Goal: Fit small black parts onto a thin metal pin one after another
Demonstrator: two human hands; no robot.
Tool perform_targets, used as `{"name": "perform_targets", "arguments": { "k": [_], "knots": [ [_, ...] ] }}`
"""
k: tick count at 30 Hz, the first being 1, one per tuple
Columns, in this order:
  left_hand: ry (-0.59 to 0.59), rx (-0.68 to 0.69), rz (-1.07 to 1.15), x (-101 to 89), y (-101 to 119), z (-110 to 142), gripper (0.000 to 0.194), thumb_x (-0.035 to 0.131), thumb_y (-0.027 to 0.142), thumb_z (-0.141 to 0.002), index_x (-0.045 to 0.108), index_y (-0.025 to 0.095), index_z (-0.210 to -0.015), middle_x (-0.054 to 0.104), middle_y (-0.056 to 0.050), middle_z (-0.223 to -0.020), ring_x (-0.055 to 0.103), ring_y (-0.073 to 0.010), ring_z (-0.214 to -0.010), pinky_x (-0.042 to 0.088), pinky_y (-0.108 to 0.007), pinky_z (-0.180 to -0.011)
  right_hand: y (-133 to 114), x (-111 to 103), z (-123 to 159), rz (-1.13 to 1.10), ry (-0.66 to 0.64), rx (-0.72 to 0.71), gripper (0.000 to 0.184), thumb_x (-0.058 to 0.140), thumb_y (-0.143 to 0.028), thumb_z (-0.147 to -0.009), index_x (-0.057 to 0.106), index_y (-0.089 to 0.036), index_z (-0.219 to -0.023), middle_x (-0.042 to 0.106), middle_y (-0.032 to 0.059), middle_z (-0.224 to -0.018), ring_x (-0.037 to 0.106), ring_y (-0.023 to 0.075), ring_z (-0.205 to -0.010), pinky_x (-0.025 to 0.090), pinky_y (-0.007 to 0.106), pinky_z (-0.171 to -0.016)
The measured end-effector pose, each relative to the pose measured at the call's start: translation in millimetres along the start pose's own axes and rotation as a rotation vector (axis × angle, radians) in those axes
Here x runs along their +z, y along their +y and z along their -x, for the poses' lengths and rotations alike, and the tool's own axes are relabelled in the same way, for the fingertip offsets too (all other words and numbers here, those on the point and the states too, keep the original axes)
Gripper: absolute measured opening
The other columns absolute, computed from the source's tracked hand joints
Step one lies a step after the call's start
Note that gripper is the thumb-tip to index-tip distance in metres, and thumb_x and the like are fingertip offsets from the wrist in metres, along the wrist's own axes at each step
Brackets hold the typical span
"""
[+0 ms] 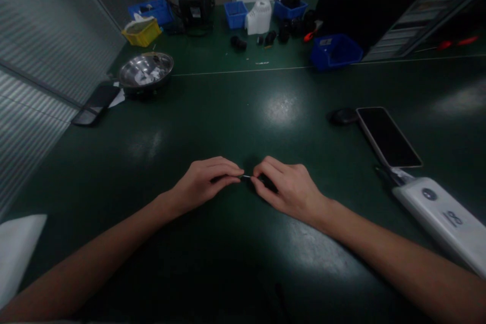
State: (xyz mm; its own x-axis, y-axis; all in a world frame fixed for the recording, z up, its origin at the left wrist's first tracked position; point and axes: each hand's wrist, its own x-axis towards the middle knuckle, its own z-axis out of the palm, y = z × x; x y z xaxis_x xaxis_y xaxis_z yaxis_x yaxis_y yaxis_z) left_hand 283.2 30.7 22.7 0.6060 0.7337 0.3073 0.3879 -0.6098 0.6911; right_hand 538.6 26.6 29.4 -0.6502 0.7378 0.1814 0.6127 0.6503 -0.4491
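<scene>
Over the middle of the dark green table, a small, thin, pale piece spans the short gap between my two hands. It is too small to name. My left hand pinches its left end between thumb and fingertips. From the other side, the thumb and index finger of my right hand close on its right end. The fingertips of both hands cover most of the piece.
To the right lie a phone, a black mouse and a white device. A metal bowl with white scraps stands at the back left. Blue bins and a yellow bin line the far side.
</scene>
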Motion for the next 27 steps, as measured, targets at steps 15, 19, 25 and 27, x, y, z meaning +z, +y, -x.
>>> {"name": "perform_targets", "arguments": {
  "k": [15,19,25,27],
  "knots": [
    [-0.032,0.035,-0.249,1.1,1.3,2.7,0.04,0.059,0.017,-0.097,0.062,0.025,-0.136,0.067,-0.007,-0.109,0.062,-0.0179,-0.096,0.054,-0.033,-0.082,0.3,0.1,0.1,0.015,0.05,0.04,0.024,0.044,-0.035,-0.105,0.061,-0.019,-0.102,0.062,0.0013,-0.094,0.053,0.0098,-0.068,0.037,0.025,-0.059],
    [-0.115,0.024,-0.375,-0.7,0.5,2.8,0.047,0.053,0.015,-0.098,0.056,0.026,-0.144,0.061,-0.009,-0.109,0.057,-0.0208,-0.097,0.051,-0.036,-0.081,1.1,2.3,0.2,0.065,0.063,0.079,0.024,0.045,-0.036,-0.105,0.062,-0.019,-0.101,0.063,0.0011,-0.094,0.054,0.0105,-0.067,0.036,0.025,-0.058],
    [-0.175,0.017,-0.459,-1.2,1.4,0.7,0.049,0.049,0.015,-0.099,0.051,0.024,-0.147,0.06,-0.01,-0.109,0.054,-0.0222,-0.097,0.05,-0.039,-0.082,0.0,4.6,2.4,0.186,0.053,0.075,0.026,0.044,-0.035,-0.104,0.065,-0.019,-0.098,0.063,0.0027,-0.094,0.054,0.0113,-0.068,0.034,0.026,-0.056],
    [-0.142,-0.008,-0.391,-2.5,3.2,0.2,0.05,0.051,0.015,-0.099,0.048,0.022,-0.148,0.061,-0.011,-0.113,0.056,-0.0221,-0.1,0.05,-0.04,-0.086,-0.7,4.1,2.7,0.199,0.051,0.082,0.026,0.045,-0.034,-0.104,0.065,-0.019,-0.098,0.063,0.0028,-0.095,0.054,0.011,-0.067,0.033,0.026,-0.055]
  ]
}}
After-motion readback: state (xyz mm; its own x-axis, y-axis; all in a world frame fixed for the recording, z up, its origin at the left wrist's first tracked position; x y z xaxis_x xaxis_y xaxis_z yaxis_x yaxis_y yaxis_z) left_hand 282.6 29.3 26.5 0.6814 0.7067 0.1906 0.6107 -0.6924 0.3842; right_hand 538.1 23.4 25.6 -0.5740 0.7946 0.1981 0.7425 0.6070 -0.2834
